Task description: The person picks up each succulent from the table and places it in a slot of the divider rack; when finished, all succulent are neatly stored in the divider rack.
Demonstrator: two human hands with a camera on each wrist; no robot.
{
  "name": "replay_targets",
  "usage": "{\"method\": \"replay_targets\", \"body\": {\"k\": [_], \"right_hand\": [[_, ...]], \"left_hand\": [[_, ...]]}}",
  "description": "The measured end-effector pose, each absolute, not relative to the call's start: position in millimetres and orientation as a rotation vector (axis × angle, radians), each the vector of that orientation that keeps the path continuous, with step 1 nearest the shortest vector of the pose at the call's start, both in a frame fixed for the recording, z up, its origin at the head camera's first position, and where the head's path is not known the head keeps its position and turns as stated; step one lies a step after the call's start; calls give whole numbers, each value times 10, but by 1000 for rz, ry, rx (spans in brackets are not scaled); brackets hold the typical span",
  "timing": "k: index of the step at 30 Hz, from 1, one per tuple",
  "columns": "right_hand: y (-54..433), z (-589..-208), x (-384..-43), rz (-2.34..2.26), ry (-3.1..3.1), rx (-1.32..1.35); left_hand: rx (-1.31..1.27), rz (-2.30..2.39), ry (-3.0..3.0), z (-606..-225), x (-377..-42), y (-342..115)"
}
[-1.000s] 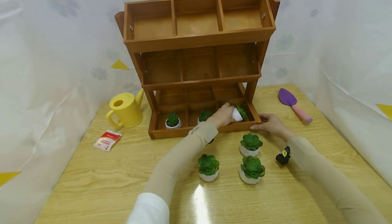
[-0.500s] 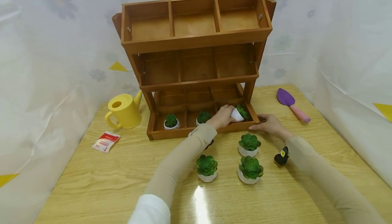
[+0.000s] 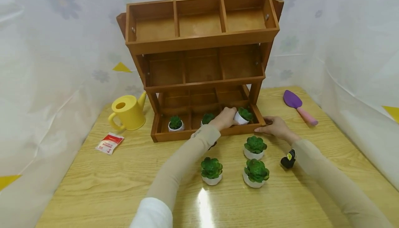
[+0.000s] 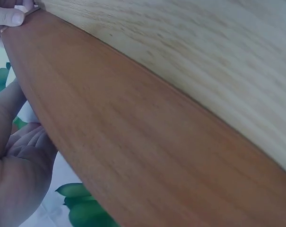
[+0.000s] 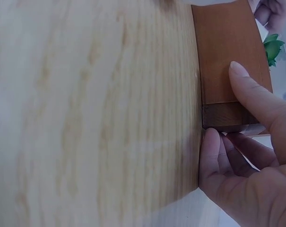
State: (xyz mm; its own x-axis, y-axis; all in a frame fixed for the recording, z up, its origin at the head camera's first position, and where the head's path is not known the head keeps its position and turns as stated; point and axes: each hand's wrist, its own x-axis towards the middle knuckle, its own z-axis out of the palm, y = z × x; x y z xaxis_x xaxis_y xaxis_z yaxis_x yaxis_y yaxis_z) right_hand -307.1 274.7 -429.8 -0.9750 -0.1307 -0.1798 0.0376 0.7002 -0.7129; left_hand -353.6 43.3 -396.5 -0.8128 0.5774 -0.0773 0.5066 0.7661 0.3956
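Observation:
In the head view, my left hand [image 3: 226, 118] reaches into the lowest tier of a brown wooden shelf [image 3: 202, 38]. It grips the white pot of a small succulent [image 3: 244, 114], slightly tilted, in the right front compartment. At the shelf's lower right corner, my right hand [image 3: 275, 128] holds on. The right wrist view has its thumb [image 5: 249, 87] on the front board and the other fingers round the corner. Two potted succulents, one on the left [image 3: 176, 123] and one in the middle [image 3: 207, 118], sit in the same tier. The left wrist view mostly catches the front board [image 4: 133, 123].
Several potted succulents, including a left one [image 3: 212, 170] and a front right one [image 3: 256, 173], stand on the wooden table [image 3: 118, 186]. A yellow watering can [image 3: 127, 113] and a red-and-white packet [image 3: 109, 143] lie left of the shelf. A purple trowel [image 3: 300, 107] lies at the right.
The succulent in my left hand has turned from lying strongly tilted to nearly upright in its compartment. My right hand keeps its place on the shelf corner.

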Motion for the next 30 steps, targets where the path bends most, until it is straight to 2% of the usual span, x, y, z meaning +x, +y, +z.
{"method": "replay_targets", "body": {"k": [11, 23, 30], "right_hand": [[2755, -4312, -3107, -1135, 2709, -88], [2760, -4316, -3091, -1153, 2692, -87], [2767, -4324, -3079, -1175, 2684, -88]], "left_hand": [[942, 363, 2766, -3835, -3519, 378], [1005, 258, 2795, -3890, -3559, 366], [1121, -47, 2874, -3959, -3520, 358]]}}
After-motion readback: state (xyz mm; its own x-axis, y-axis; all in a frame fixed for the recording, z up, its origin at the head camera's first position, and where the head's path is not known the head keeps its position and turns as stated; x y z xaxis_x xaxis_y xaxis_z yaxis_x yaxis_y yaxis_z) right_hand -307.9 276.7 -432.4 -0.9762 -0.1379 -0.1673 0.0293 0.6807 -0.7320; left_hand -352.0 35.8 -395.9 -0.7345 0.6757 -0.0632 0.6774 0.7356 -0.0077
